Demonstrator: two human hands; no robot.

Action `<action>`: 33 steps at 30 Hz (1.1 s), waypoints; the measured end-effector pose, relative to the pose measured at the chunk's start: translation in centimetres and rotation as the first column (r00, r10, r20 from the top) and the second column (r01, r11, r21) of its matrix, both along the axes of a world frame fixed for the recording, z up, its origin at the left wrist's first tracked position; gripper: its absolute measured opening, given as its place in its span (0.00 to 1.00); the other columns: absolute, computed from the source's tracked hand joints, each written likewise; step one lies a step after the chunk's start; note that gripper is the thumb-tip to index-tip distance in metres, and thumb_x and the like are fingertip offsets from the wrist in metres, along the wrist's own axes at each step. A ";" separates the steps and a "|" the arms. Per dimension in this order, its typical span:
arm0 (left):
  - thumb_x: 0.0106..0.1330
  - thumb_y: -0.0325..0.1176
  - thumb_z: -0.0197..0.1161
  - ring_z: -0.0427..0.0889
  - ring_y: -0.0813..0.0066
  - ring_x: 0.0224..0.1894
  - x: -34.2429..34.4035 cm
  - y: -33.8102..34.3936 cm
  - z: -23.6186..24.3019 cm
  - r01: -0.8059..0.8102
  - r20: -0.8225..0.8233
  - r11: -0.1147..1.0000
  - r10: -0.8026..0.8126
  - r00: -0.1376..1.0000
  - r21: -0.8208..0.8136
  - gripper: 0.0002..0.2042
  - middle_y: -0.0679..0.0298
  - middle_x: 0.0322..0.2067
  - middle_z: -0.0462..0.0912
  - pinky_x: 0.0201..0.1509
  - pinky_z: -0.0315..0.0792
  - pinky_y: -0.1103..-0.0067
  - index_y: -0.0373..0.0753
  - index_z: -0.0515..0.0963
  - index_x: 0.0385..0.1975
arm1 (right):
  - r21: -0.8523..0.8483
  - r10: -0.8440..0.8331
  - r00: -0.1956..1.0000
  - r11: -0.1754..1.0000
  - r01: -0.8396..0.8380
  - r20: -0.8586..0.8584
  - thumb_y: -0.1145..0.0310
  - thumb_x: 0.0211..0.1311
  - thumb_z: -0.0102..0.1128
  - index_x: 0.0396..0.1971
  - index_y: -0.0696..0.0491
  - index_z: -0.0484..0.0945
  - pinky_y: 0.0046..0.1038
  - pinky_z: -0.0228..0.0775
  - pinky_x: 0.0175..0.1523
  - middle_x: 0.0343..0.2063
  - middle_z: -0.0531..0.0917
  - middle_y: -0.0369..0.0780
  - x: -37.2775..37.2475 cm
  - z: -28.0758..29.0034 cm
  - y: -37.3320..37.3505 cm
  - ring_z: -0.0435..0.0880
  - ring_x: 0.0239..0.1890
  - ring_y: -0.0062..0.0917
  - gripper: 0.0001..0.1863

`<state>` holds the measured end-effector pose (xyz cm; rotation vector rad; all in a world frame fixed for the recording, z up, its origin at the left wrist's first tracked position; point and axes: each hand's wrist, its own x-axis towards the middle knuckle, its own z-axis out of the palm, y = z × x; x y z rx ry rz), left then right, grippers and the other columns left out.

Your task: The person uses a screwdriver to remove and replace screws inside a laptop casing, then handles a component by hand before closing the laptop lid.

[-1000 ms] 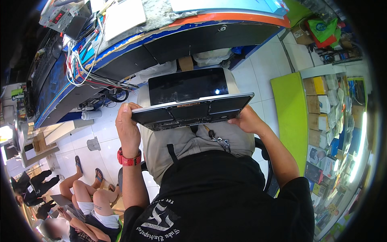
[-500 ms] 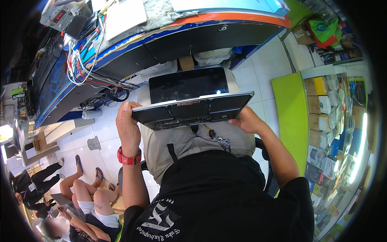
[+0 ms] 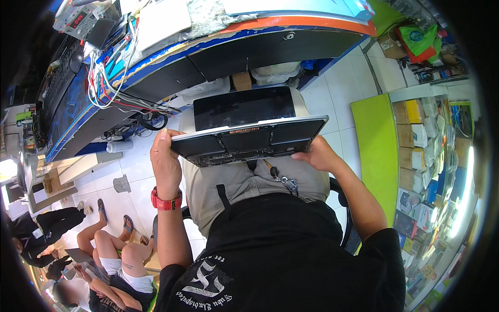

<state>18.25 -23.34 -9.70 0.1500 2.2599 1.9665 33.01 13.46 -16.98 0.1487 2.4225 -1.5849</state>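
Observation:
Across my lap rests an opened-up laptop, its underside bare so that black battery packs and inner parts show. Its dark screen lies beyond the hinge edge, on my thighs. My left hand grips the left edge of the base, thumb on top. On the opposite side my right hand holds the right edge, thumb along the near rim; its other fingers are hidden behind the base. The base is tilted, near side toward me.
Ahead stands a workbench with dark drawers and an orange edge. Loose cables hang off its left part, below a power supply. Plastic tubs sit underneath. To the right are a green panel and shelves of boxes. Seated people are at lower left.
The laptop and both my hands have stayed nearly in place, with only a slight shift. At far lower left, a person in dark clothes has moved.

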 end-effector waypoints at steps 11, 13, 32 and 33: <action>0.88 0.46 0.45 0.73 0.83 0.33 -0.9 -0.4 -0.4 0.006 0.030 0.996 -0.003 1.000 -0.088 0.23 0.67 0.31 0.80 0.40 0.68 0.80 0.35 0.80 0.38 | 0.017 0.015 1.000 1.000 -0.015 -0.005 0.81 0.55 0.79 0.51 0.57 0.87 0.35 0.81 0.57 0.46 0.92 0.45 -0.4 0.1 0.1 0.91 0.49 0.37 0.22; 0.88 0.46 0.46 0.73 0.83 0.35 -1.3 -0.2 -0.4 0.023 0.043 0.999 -0.021 0.999 -0.046 0.22 0.68 0.32 0.79 0.41 0.68 0.80 0.35 0.80 0.38 | 0.013 0.013 1.000 1.000 -0.013 0.006 0.81 0.55 0.79 0.51 0.58 0.87 0.34 0.81 0.56 0.45 0.92 0.45 -0.4 0.2 0.1 0.91 0.47 0.34 0.21; 0.88 0.45 0.48 0.77 0.82 0.36 -1.6 0.2 -0.5 -0.004 0.130 0.993 -0.012 0.991 0.118 0.22 0.66 0.32 0.81 0.44 0.72 0.79 0.33 0.81 0.39 | -0.048 -0.006 0.994 0.999 0.011 0.107 0.85 0.56 0.77 0.51 0.63 0.85 0.33 0.81 0.59 0.46 0.92 0.43 -0.5 -0.6 0.3 0.88 0.48 0.26 0.20; 0.88 0.45 0.48 0.77 0.82 0.36 -1.5 0.1 -0.5 -0.003 0.132 0.994 -0.012 0.991 0.112 0.22 0.66 0.32 0.81 0.44 0.72 0.79 0.33 0.81 0.39 | -0.048 -0.002 0.994 0.999 0.008 0.106 0.85 0.56 0.77 0.51 0.63 0.85 0.33 0.81 0.59 0.46 0.92 0.43 -0.5 -0.6 0.3 0.88 0.48 0.26 0.20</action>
